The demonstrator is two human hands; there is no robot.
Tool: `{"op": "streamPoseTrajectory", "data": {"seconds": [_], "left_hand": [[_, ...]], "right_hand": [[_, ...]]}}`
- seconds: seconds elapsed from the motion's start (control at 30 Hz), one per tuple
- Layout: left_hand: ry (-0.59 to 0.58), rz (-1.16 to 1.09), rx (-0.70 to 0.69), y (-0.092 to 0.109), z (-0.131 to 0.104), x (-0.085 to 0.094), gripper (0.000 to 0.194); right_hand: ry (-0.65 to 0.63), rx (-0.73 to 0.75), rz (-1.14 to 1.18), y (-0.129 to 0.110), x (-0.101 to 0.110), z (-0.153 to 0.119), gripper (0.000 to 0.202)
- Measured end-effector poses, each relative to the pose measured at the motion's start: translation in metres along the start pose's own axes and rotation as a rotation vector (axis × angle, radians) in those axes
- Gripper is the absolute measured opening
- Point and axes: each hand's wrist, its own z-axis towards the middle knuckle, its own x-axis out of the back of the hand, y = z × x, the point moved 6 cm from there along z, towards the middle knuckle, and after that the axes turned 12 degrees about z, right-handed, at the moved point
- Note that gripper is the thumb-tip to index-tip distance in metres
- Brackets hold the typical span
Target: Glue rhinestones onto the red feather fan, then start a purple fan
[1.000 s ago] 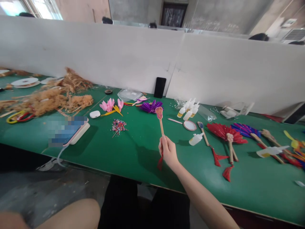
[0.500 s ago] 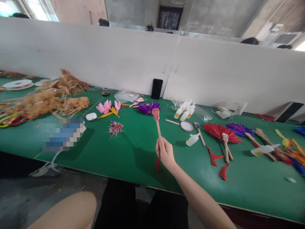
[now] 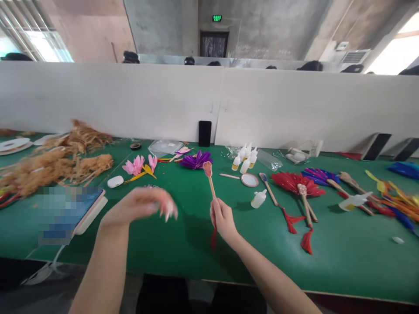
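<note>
In my right hand (image 3: 224, 220) is a wooden fan handle (image 3: 211, 183), held upright with my fingers wrapped round its lower part. Its broad top end is pinkish, and a red tassel (image 3: 214, 240) hangs below my fist. My left hand (image 3: 140, 204) hovers over the green table, palm down with fingers bent toward the tabletop. Motion blurs those fingertips, so whether they pinch anything is unclear. Behind them a pile of small coloured bits (image 3: 152, 187) is mostly hidden. Beyond the handle lies a purple feather-like fan piece (image 3: 196, 160).
Pink petals (image 3: 133, 165), a white case (image 3: 115, 181) and a tablet-like device (image 3: 78, 213) lie left, before tan fibres (image 3: 62, 168). Right are glue bottles (image 3: 245, 159), a round white lid (image 3: 249, 180) and a red fan (image 3: 296, 185). A white partition (image 3: 163, 100) stands behind.
My left hand has come into view from the lower left, over the coloured bits. The camera has tilted up slightly; my right hand still grips the fan handle.
</note>
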Motion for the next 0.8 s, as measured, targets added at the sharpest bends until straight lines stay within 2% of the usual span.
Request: {"op": "streamPoseTrajectory", "data": {"seconds": [0.03, 0.1, 0.13, 0.27, 0.37, 0.43, 0.53, 0.6, 0.7, 0.8], "left_hand": [[0.044, 0.035, 0.100, -0.012, 0.017, 0.001, 0.032], [0.273, 0.199, 0.357, -0.043, 0.051, 0.008, 0.034], [0.314, 0.245, 0.429, -0.056, 0.068, 0.006, 0.040], [0.299, 0.360, 0.508, -0.093, 0.135, -0.031, 0.067], [0.322, 0.512, 0.528, -0.101, 0.171, -0.061, 0.074], [0.301, 0.601, 0.517, -0.100, 0.189, -0.076, 0.068], [0.236, 0.684, 0.467, -0.099, 0.201, -0.088, 0.048], [0.197, 0.711, 0.432, -0.098, 0.198, -0.089, 0.042], [0.111, 0.704, 0.383, -0.093, 0.178, -0.085, 0.043], [-0.027, 0.633, 0.335, -0.088, 0.155, -0.073, 0.045]], "right_hand": [[0.010, -0.005, 0.005, 0.001, 0.002, 0.002, 0.047], [0.027, -0.025, 0.020, 0.002, 0.005, 0.005, 0.048], [0.035, -0.040, 0.029, 0.004, 0.006, 0.006, 0.048], [0.054, -0.117, 0.074, 0.010, 0.004, 0.007, 0.050], [0.027, -0.191, 0.099, 0.013, -0.003, 0.002, 0.052], [0.004, -0.230, 0.110, 0.014, -0.008, -0.002, 0.052], [0.014, -0.245, 0.131, 0.012, -0.008, -0.003, 0.051], [0.040, -0.233, 0.148, 0.009, -0.005, -0.002, 0.050], [0.081, -0.205, 0.167, 0.005, 0.000, 0.001, 0.050], [0.108, -0.184, 0.176, 0.001, 0.003, 0.002, 0.050]]}}
